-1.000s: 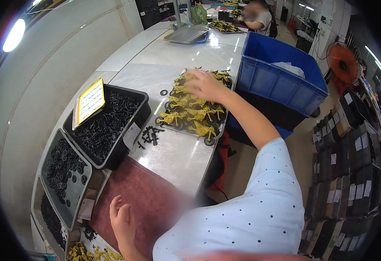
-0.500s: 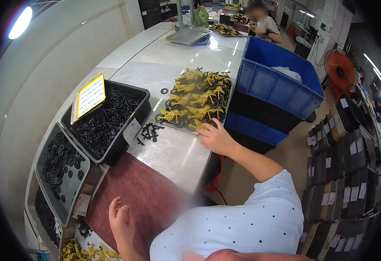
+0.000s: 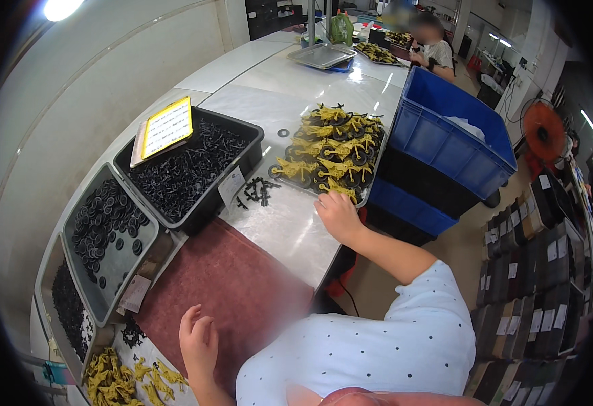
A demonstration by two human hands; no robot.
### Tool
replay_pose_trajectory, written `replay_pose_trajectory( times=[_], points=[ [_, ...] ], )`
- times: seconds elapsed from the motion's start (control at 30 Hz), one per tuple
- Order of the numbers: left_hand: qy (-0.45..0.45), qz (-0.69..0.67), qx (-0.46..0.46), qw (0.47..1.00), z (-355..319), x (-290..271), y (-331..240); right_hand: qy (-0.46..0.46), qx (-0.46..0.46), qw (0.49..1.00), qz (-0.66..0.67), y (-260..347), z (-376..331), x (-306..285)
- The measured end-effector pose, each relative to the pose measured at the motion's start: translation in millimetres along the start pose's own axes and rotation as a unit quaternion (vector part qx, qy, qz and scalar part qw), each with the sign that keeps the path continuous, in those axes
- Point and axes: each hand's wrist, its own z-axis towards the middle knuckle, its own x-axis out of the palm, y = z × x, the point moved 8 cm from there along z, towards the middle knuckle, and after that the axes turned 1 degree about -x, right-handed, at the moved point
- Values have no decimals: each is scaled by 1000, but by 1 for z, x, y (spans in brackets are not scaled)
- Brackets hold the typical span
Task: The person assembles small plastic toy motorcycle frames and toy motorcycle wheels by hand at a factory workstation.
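My right hand (image 3: 339, 218) is at the near edge of a tray (image 3: 359, 200) packed with yellow toy motorcycles with black wheels (image 3: 330, 147). Its fingers are bent and close together against the nearest yellow motorcycle (image 3: 338, 187); whatever they may pinch is hidden. Over the dark red cloth mat (image 3: 222, 291) hovers my left hand (image 3: 199, 342), fingers loosely curved and apart, with nothing in it. Small black cross-shaped parts (image 3: 259, 193) lie in a loose pile left of the tray. Beyond them a single black ring (image 3: 283, 133) rests on the table.
On the left stand bins of black small parts (image 3: 187, 169), black wheels (image 3: 110, 223) and tiny black pieces (image 3: 70, 304). Loose yellow parts (image 3: 110, 379) lie at lower left. Stacked blue crates (image 3: 445, 149) stand right of the tray. Another person (image 3: 435, 51) sits at the far end.
The view has shifted, so the table appears farther right. My right hand has drawn back slightly toward me along the tray's edge, its fingers closing together. My left hand has barely moved.
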Motion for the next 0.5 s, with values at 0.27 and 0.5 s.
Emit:
replay_pose_trajectory(
  times=[0.27, 0.5],
  points=[
    [13, -31, 3, 999, -18, 5, 16, 139, 47, 976, -162, -2, 27, 56],
    [29, -34, 1, 999, -19, 12, 21, 63, 11, 987, -148, -20, 32, 68]
  ],
)
